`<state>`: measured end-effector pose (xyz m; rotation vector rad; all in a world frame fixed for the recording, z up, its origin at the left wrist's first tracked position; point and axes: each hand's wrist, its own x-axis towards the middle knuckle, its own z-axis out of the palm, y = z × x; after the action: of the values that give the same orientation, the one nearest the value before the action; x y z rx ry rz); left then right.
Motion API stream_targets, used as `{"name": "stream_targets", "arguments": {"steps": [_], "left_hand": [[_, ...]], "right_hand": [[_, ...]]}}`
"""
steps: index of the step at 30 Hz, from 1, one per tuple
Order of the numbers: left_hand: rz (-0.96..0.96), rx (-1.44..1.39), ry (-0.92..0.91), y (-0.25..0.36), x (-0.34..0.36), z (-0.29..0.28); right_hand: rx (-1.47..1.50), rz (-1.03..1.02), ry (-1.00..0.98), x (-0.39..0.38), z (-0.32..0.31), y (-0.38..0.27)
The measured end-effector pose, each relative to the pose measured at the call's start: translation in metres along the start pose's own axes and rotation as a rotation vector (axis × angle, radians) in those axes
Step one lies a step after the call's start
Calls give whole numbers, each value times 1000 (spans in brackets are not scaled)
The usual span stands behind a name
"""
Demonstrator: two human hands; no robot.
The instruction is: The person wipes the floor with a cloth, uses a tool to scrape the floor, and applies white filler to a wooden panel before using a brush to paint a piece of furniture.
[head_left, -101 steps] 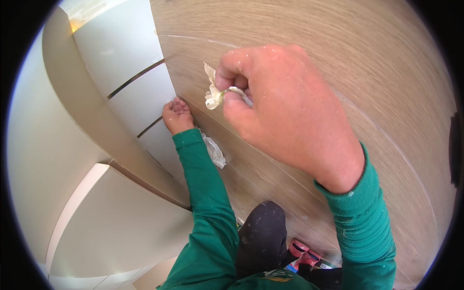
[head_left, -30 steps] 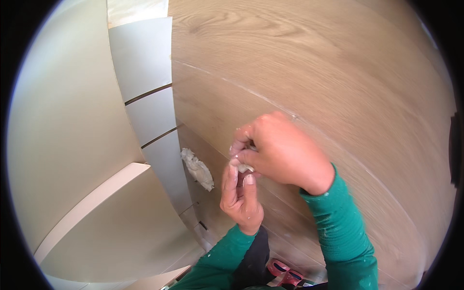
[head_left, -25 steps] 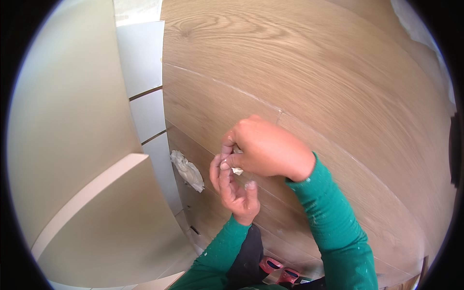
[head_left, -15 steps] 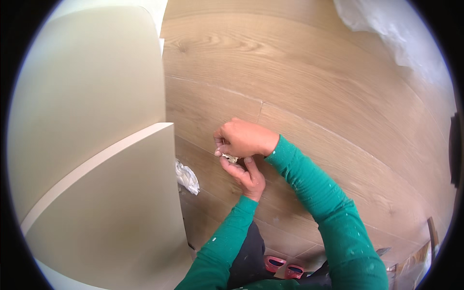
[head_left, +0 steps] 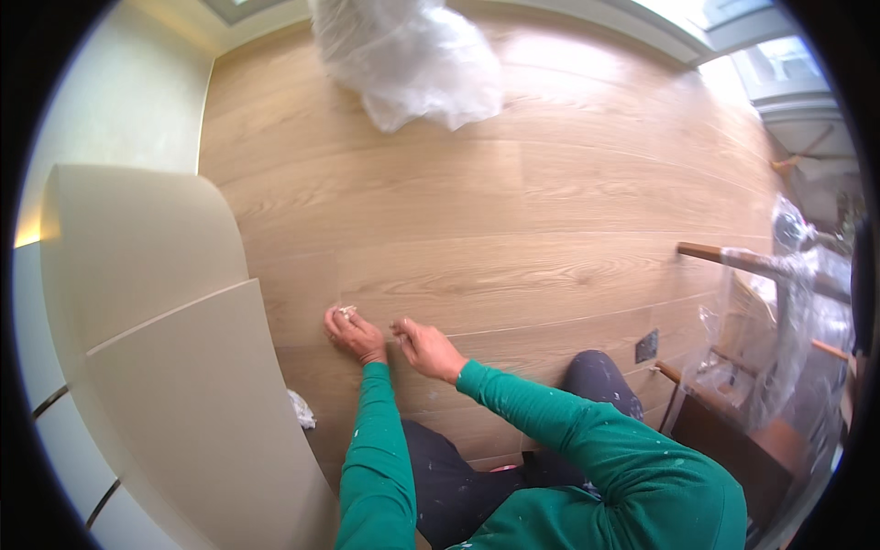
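Observation:
My left hand [head_left: 356,338] is low over the wooden floor [head_left: 513,211], its fingers curled round a small pale crumpled scrap [head_left: 346,312]. Bits of the scrap stick out past the fingertips; its kind is too small to tell. Just to the right, apart from the left hand, is my right hand [head_left: 428,350]. Its fingers are bent together in a pinch, and whatever is between them, if anything, is too small to make out. Green sleeves with pale specks cover both arms.
A beige panelled piece of furniture [head_left: 174,394] stands along the left. Beside its base lies a crumpled white wrapper [head_left: 301,410]. Clear plastic sheeting [head_left: 412,69] lies at the far side. Plastic-wrapped wooden furniture [head_left: 733,367] stands at right, near a dark square plate [head_left: 647,346] on the floor.
My view has swung right and outward, bringing in more floor and the wrapped furniture. My hands, together over the pale scrap before, are now apart; the scrap stays in the left.

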<state>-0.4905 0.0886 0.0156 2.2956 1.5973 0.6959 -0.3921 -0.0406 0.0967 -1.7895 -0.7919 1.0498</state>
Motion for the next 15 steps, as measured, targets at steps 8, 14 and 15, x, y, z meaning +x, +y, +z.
{"name": "stream_targets", "arguments": {"steps": [8, 14, 15], "left_hand": [[2, -298, -169, -2, 7, -48], [-170, -622, -416, 17, -88, -150], [-223, -641, -423, 5, -106, -163]], "right_hand": [[-258, 165, 74, -215, -131, -5], [-359, 212, 403, -302, -181, -22], [-366, 209, 458, -308, -184, -29]]}}
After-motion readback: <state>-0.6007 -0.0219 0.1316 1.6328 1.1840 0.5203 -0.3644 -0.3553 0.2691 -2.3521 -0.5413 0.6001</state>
